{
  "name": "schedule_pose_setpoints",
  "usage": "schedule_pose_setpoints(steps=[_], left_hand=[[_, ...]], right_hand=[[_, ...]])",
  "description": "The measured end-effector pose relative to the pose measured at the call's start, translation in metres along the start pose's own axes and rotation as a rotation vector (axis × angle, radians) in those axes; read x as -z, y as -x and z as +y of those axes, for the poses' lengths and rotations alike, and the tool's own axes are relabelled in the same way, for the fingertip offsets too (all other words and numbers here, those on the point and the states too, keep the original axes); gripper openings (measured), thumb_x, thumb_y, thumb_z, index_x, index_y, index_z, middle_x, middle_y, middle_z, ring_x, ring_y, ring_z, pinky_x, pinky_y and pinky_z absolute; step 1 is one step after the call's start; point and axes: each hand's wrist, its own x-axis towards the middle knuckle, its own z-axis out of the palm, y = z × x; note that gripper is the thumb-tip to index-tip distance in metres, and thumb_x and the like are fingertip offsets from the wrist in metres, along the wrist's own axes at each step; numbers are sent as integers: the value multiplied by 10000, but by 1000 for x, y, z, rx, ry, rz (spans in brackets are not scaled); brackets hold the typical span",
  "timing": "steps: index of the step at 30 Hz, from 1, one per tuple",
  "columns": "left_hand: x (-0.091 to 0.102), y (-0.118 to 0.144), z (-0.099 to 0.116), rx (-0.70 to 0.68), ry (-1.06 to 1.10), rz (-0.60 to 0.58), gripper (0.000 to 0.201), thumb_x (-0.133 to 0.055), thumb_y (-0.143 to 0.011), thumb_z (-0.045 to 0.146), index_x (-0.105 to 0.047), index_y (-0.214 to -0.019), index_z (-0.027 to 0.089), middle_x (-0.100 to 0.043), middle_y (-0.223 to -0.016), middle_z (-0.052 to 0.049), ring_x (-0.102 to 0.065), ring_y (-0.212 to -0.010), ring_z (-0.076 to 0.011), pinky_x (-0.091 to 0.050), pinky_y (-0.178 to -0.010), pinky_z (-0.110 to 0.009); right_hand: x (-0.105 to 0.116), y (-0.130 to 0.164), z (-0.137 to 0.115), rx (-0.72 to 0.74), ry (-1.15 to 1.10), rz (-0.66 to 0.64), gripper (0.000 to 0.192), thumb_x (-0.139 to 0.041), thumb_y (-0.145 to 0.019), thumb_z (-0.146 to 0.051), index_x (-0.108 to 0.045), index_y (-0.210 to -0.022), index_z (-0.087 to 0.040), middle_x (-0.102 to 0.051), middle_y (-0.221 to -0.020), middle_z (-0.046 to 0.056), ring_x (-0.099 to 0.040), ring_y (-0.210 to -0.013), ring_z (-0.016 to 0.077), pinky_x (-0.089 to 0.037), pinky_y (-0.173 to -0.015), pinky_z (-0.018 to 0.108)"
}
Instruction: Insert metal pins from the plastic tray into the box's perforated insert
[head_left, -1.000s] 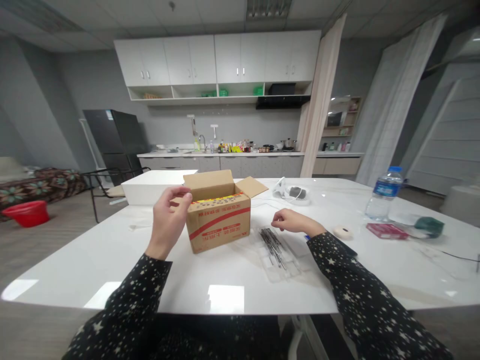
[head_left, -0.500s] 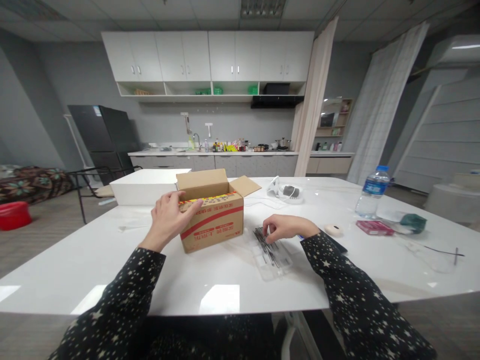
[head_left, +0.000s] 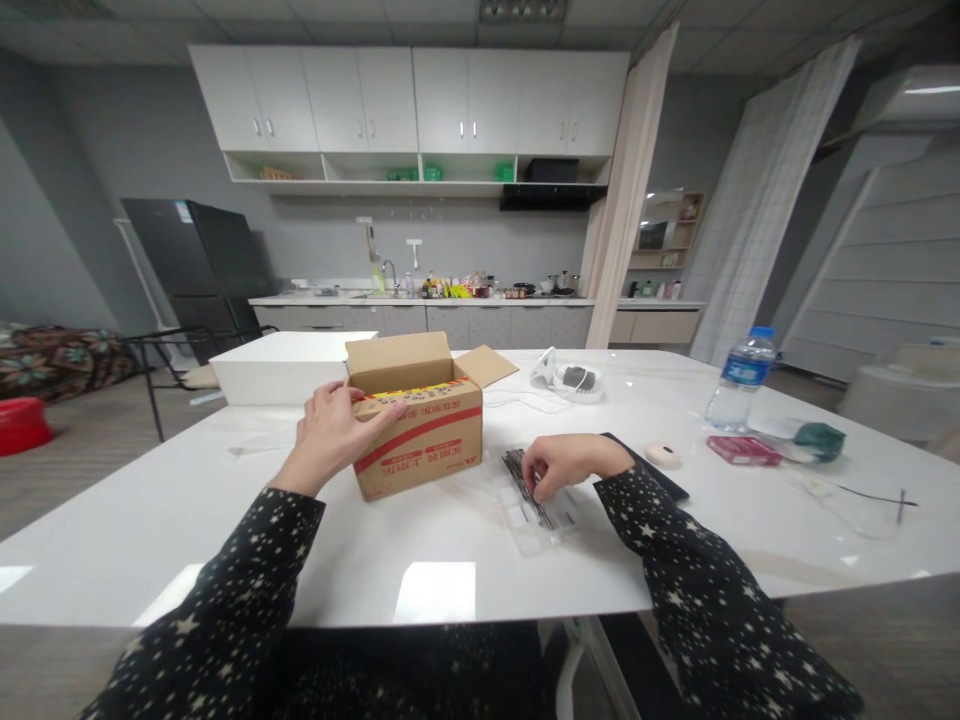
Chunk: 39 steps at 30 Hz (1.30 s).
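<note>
My left hand (head_left: 328,435) grips the upper left edge of an open cardboard box (head_left: 420,445) with red printing. Its thumb lies along the front rim and the fingers curl over the left side. A flap with a yellow and red strip shows at the opening; the inside is mostly hidden. To the right of the box, a clear plastic tray (head_left: 529,540) holds several thin dark metal rods (head_left: 541,514). My right hand (head_left: 561,464) is over the tray, fingers bent and pinched together at the rods. Whatever sits between those fingertips is hidden.
A white box (head_left: 289,365) stands behind on the left. Farther back lie a white device with a round base (head_left: 581,382) and a cable. On the right are a dark flat object (head_left: 660,478), a pale rounded case (head_left: 663,455), a pink box (head_left: 742,450), a water bottle (head_left: 739,385) and glasses (head_left: 874,505).
The view has shifted slightly. My right hand has stayed at the tray, its fingers now lower and closer together over the rods. My left hand keeps its hold on the cardboard box.
</note>
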Motion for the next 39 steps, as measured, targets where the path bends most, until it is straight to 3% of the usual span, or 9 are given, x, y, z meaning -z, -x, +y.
schedule_pose_setpoints(steps=[5, 11, 20, 23, 39], left_hand=[[2, 2, 2, 3, 20, -58, 928, -403, -722, 860, -585, -1262, 129, -517, -1384, -210, -487, -1307, -399, -390, -1100, -473], [1, 3, 2, -11, 21, -37, 899, -423, -737, 839, -580, -1260, 125, -550, -1354, -219, -497, -1298, -391, -404, -1085, -469], [1, 4, 1, -30, 18, -26, 868, -442, -741, 841, -600, -1214, 131, -588, -1291, -207, -531, -1250, -385, -421, -1058, -453], [1, 4, 1, -23, 16, -27, 856, -440, -748, 836, -599, -1219, 140, -577, -1310, -203, -525, -1260, -384, -428, -1050, -448], [3, 7, 0, -24, 32, -15, 840, -456, -754, 826, -595, -1226, 146, -580, -1318, -201, -525, -1260, -374, -415, -1073, -458]], right_hand=[[-3, -1, -4, -43, 10, -41, 257, -729, -688, -342, -797, -871, -176, -701, -742, 3, -569, -674, 145, -387, -611, 251], [-4, 4, -16, -91, 14, -77, 229, -718, -723, -389, -785, -726, -169, -609, -566, -18, -498, -577, 121, -368, -600, 257], [-1, 9, -16, 43, -68, -35, 297, -655, -802, -420, -811, -809, -167, -652, -609, 0, -474, -573, 114, -367, -589, 248], [0, 9, -13, 19, -68, -8, 300, -640, -813, -408, -816, -830, -165, -637, -594, -2, -472, -563, 113, -359, -580, 250], [-12, 8, -22, 53, -37, -137, 211, -660, -758, -333, -769, -770, -153, -636, -577, -7, -540, -561, 119, -389, -562, 241]])
